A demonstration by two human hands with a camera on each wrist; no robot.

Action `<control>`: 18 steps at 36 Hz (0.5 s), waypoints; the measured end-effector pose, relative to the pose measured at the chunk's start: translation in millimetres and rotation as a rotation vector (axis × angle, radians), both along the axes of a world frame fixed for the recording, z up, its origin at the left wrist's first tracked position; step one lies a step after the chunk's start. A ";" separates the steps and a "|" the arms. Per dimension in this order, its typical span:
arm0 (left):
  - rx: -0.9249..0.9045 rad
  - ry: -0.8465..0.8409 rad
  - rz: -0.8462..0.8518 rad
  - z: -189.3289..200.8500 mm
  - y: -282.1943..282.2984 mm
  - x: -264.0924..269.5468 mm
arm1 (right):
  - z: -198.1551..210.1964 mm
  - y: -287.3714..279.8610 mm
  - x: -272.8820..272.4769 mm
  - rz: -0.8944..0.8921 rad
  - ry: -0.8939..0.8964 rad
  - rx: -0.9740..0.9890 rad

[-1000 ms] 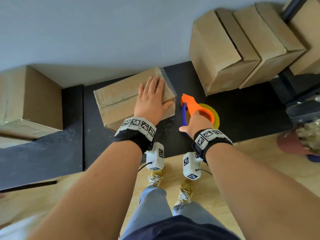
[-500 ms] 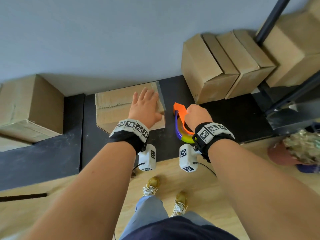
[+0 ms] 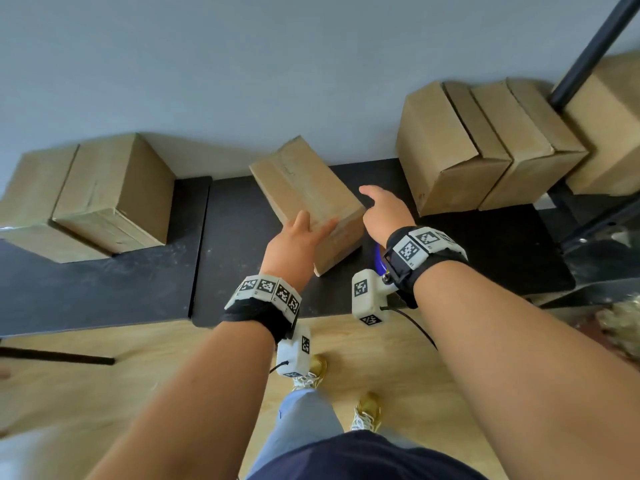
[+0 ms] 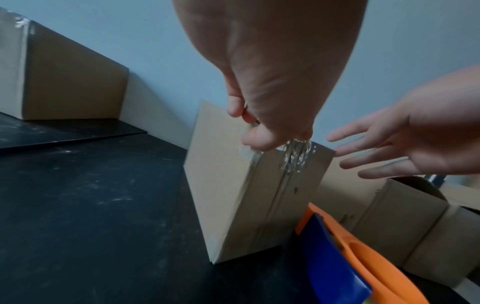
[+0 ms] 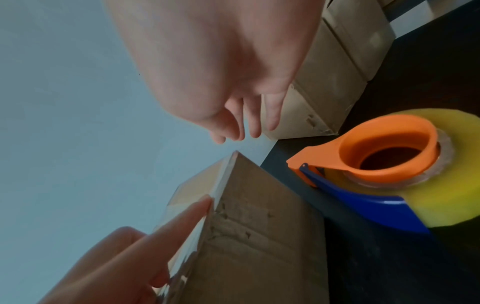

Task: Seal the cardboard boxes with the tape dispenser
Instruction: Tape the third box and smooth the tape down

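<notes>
A taped cardboard box (image 3: 304, 188) stands turned diagonally on the black table (image 3: 242, 282). My left hand (image 3: 298, 240) holds its near end, fingers over the top edge and thumb (image 4: 255, 139) on the crinkled clear tape of the end face (image 4: 285, 195). My right hand (image 3: 381, 213) hovers with straight fingers (image 4: 363, 150) just off the box's right side, holding nothing. The orange and blue tape dispenser (image 5: 384, 164) with its yellowish roll (image 5: 454, 185) lies on the table under my right wrist, beside the box (image 5: 259, 226). Only its blue edge (image 3: 378, 261) shows in the head view.
Large cardboard boxes (image 3: 104, 195) stand at the table's left end. A row of boxes (image 3: 450, 150) stands at the right against the grey wall, with a black post (image 3: 588, 46) beyond. The table's front edge meets a wooden floor (image 3: 173, 375).
My right hand has let go of the tape dispenser, which now lies on the table, and moved to the box's right side. The box has been turned from crosswise to diagonal under my left hand.
</notes>
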State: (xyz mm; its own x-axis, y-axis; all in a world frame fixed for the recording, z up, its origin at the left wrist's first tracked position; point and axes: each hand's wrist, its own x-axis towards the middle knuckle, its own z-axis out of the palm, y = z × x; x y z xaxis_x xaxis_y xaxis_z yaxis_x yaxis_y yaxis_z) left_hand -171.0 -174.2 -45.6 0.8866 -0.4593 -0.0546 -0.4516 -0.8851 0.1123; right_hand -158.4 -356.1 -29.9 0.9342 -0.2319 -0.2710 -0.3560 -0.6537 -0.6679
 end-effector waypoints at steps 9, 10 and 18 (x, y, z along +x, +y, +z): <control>-0.105 0.022 0.107 -0.3 22.1 5.6 | -14.7 13.8 -5.6 0.012 -0.085 0.019; -0.121 0.020 0.111 0.9 24.4 7.4 | -16.2 13.3 -6.4 0.022 -0.106 0.016; -0.232 -0.027 0.180 -4.3 42.8 13.2 | -21.0 13.0 -8.0 0.169 -0.234 -0.187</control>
